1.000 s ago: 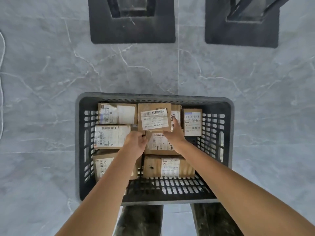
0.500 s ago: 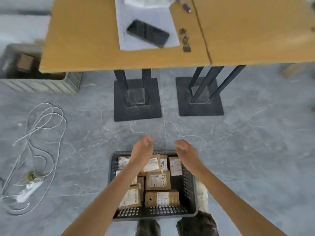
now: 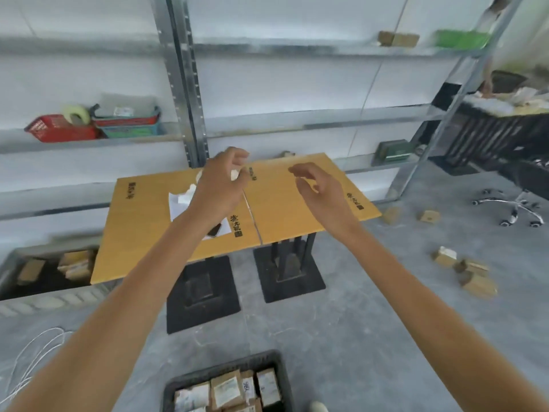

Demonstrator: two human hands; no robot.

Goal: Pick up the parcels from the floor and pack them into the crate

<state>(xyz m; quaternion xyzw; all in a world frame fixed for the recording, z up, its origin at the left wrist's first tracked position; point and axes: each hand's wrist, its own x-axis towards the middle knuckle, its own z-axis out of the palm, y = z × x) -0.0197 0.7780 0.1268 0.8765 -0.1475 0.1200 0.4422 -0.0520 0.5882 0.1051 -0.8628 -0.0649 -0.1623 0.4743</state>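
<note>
The dark plastic crate (image 3: 269, 359) sits on the floor at the bottom of the view, with several labelled cardboard parcels (image 3: 227, 391) packed inside. More brown parcels (image 3: 475, 282) lie loose on the grey floor at the right, and two further back (image 3: 429, 216). My left hand (image 3: 221, 185) and my right hand (image 3: 322, 190) are raised in front of me over the wooden table, far above the crate. Both hold nothing, with fingers loosely curled and apart.
A wooden table (image 3: 148, 221) on two black pedestal bases (image 3: 292, 281) stands ahead, with paper and a phone on it. Metal shelving (image 3: 184, 84) with red baskets (image 3: 59, 130) lines the wall. A box of parcels (image 3: 44, 272) sits left, an office chair (image 3: 517, 203) right, white cable (image 3: 32, 352) on the floor.
My hands let go of the parcel in the crate and rose up. The view lifted from the crate to the table and shelves as I stood up.
</note>
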